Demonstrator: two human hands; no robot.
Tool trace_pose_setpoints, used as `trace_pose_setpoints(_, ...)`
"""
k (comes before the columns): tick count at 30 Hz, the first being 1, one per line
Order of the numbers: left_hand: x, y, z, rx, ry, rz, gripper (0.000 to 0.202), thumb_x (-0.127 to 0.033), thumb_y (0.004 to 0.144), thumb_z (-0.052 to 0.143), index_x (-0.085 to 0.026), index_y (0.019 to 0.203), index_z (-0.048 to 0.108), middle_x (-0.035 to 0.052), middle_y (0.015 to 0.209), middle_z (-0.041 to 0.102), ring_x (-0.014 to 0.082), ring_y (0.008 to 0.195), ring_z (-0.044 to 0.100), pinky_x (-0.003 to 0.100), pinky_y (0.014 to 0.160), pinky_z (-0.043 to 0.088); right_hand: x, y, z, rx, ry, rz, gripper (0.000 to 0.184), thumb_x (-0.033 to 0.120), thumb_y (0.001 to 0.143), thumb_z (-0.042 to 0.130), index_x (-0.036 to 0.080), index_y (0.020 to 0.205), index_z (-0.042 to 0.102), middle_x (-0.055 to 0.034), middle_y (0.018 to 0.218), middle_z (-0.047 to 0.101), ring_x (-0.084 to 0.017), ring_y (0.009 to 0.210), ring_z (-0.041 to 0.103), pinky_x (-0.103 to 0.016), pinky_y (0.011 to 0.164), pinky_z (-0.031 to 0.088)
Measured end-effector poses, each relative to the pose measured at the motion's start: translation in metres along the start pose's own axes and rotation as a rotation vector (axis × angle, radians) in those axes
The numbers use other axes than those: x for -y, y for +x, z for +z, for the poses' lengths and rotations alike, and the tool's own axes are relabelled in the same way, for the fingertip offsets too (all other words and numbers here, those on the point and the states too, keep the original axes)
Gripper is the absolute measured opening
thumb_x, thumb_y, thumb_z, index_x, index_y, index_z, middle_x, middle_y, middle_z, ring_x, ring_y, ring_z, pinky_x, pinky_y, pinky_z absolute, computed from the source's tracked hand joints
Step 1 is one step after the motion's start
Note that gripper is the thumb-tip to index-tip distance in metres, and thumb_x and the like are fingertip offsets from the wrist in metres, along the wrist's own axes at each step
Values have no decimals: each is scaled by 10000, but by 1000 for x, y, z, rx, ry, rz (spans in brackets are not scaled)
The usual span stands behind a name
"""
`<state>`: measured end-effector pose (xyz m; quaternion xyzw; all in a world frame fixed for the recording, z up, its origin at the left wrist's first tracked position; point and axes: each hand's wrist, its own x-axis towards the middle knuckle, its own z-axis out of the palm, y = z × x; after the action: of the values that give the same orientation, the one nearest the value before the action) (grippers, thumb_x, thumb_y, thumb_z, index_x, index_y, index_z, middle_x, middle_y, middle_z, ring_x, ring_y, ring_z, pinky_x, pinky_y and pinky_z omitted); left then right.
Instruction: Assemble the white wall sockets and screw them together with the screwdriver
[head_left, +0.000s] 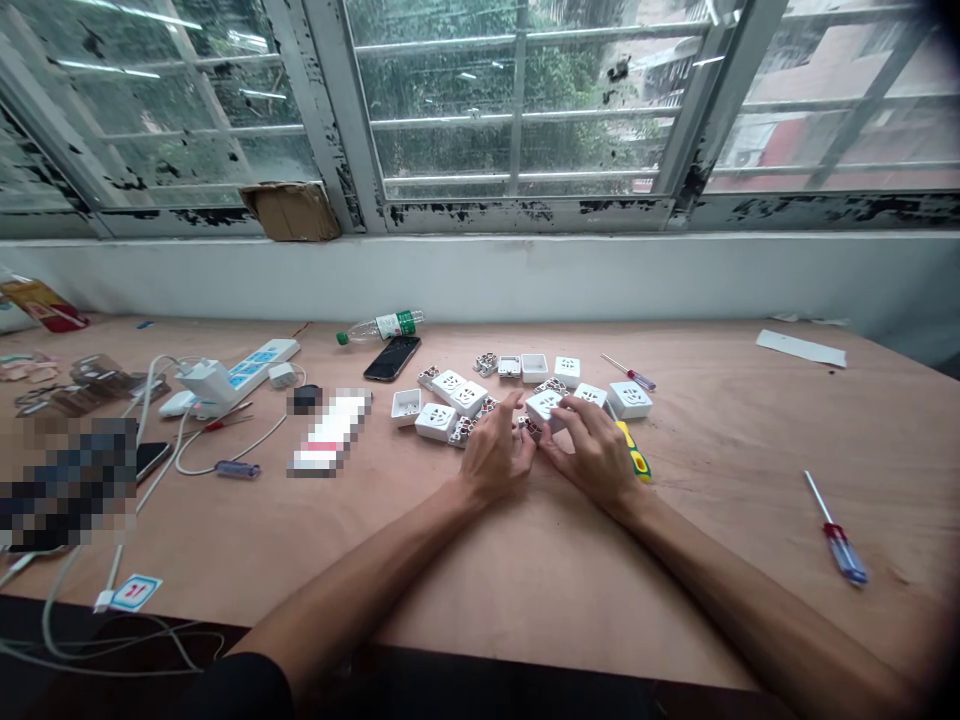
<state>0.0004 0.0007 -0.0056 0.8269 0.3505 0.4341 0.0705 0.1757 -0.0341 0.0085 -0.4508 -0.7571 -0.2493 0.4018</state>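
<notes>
Pinching a square white plastic socket block (543, 404) at its edge, our right hand (600, 458) has a narrow grip on it, near the middle of the pale wooden counter (720, 560). Our left hand (491, 458) sits just beside it, fingers curved inward; we cannot tell whether that grip holds anything, since the fingers hide their inner sides.

As far as we can judge, the work is partway along. Counting the held one, at least 7 blocks show slotted faces and look complete from above, though their undersides are hidden. 2 hollow white plastic boxes, the left one (407, 405) and the far one (534, 367), show no faces, and several grey-and-brown metal-and-plastic inserts (486, 362) lie loose among the blocks, so some pieces look unjoined.

The blocks are smooth and matt with rounded corners; the inserts are knobbly and irregular. A yellow-and-green tool handle (636, 455) lies by our right hand. Towards the counter's right edge rests a screwdriver with a clear blue-and-red handle (840, 540), its slim metal shaft aimed at the far edge. The counter's grain is faint and streaky.
</notes>
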Motion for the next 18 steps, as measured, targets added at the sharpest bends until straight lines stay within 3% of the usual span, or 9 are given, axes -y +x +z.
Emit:
trace_pose_setpoints(12,-2,3,-2,-1,32,-25,451,-135,892,489,-203,1328,398,124,1232,585,239,1056,636,392,858,567,8,-1,9,124,7,-25,109,239,908,547,178,894,636,-102,970,675,-211,778,622,-335,682,477)
trace_pose_setpoints(18,1,4,-1,0,51,-12,337,-125,925,446,-192,1256,461,113,1189,613,234,1058,631,393,888,551,7,2,9,135,52,-56,111,207,929,549,162,889,642,-109,949,668,-216,833,635,-334,738,487)
